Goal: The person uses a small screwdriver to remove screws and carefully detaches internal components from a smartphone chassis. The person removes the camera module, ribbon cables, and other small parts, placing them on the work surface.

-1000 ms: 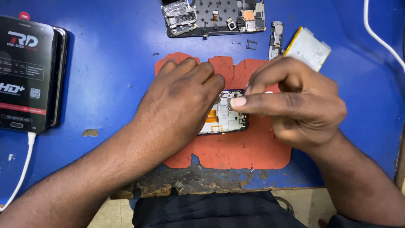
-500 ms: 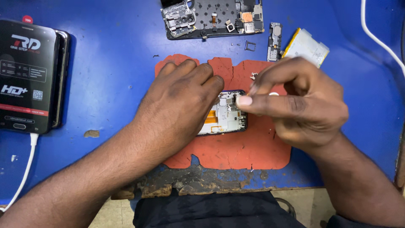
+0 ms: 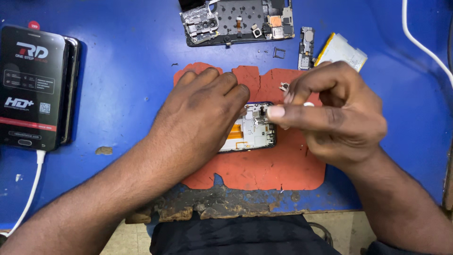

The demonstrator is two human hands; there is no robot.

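Your right hand (image 3: 337, 120) has its fingers curled in, the index finger stretched left with its tip just at the right edge of the opened phone (image 3: 250, 132); the thumb and another fingertip pinch close together above it, and whether a tiny part sits between them cannot be told. A small metal part (image 3: 286, 87) lies on the red mat (image 3: 264, 170) just beside those fingertips. Compared with 1 second back, this hand has lifted slightly and the pinch has tightened, while the index tip has stayed at the same corner of the phone, so the work remains at that spot.

Your left hand (image 3: 203, 113) lies flat, palm down, fingers together, pressing the phone's left part onto the mat; it has not shifted, so the phone is held steady.

The phone sits in the middle of the mat, its orange flex and metal shield exposed between your 2 hands.

Further out on the blue table (image 3: 118, 71): a stripped phone frame (image 3: 236, 21), a SIM tray (image 3: 279, 52), a small board (image 3: 306, 47), a battery (image 3: 342, 49), a black boxed phone (image 3: 33, 87) at left and a white cable (image 3: 420, 42).
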